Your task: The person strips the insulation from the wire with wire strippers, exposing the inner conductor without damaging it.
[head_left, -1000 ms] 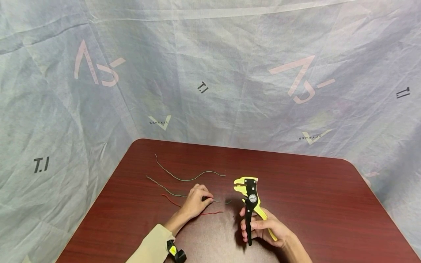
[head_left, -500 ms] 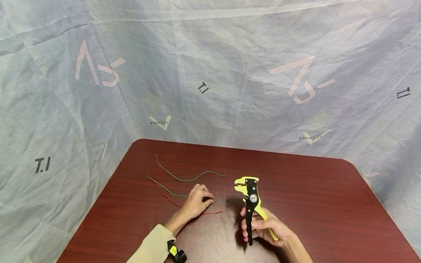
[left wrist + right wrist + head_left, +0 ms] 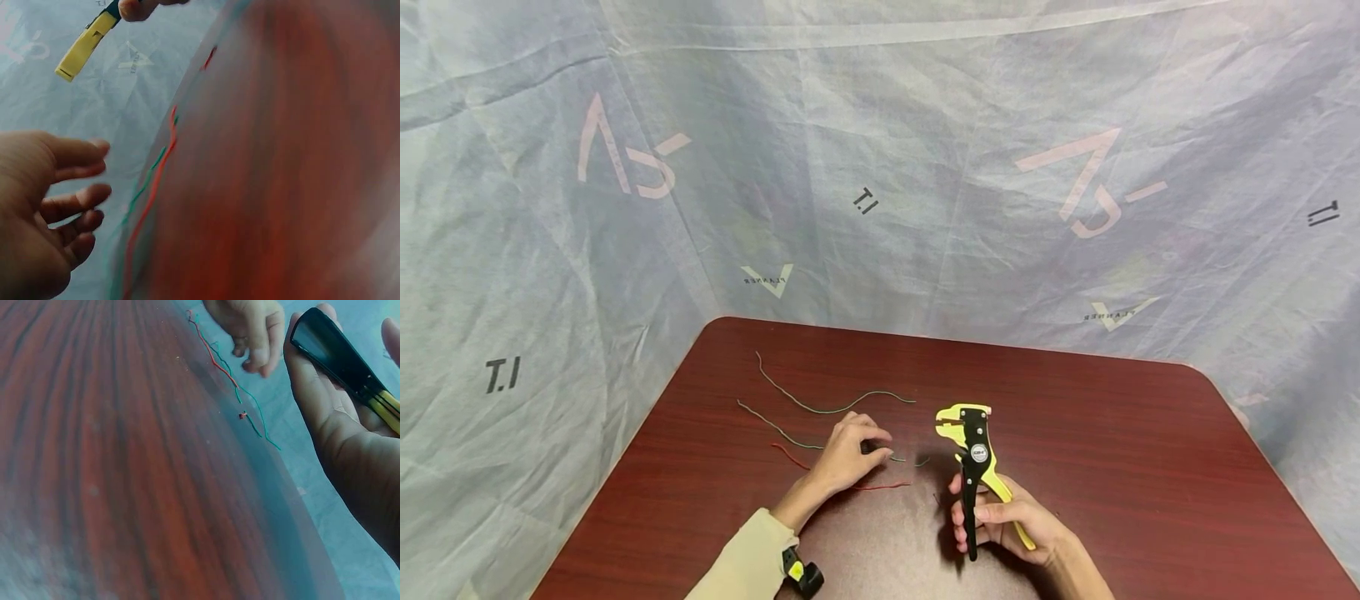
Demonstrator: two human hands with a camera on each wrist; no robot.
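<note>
In the head view, the left hand (image 3: 848, 450) is just below the centre of the frame, over the middle green wire (image 3: 778, 429). Its thumb and forefinger stand apart, with a moderate gap between them and nothing pinched. The green wire runs from the left of the hand under it, its other end showing past the thumb. Above it lies a curved upper green wire (image 3: 831, 412); below it a red wire (image 3: 887, 487) passes under the wrist. A short green piece (image 3: 922, 462) lies between the hands. Right of centre, toward the lower edge, the right hand (image 3: 1018, 518) grips a yellow-and-black wire stripper (image 3: 976, 450) by its handles, head up. All this is at a dark red table (image 3: 1112, 433), before a printed grey sheet (image 3: 925, 125). At lower left are a pale sleeve (image 3: 748, 558) and a black wrist device (image 3: 805, 579).

In the left wrist view, the left hand fills the lower left, fingers loosely bent and holding nothing. The stripper's yellow end hangs at upper left; red and green wires run beside each other left of centre, and a red scrap (image 3: 211, 57) lies at upper middle.

In the right wrist view, the right hand holds the stripper's black handle at upper right. The left hand appears at top centre, near the wires.
</note>
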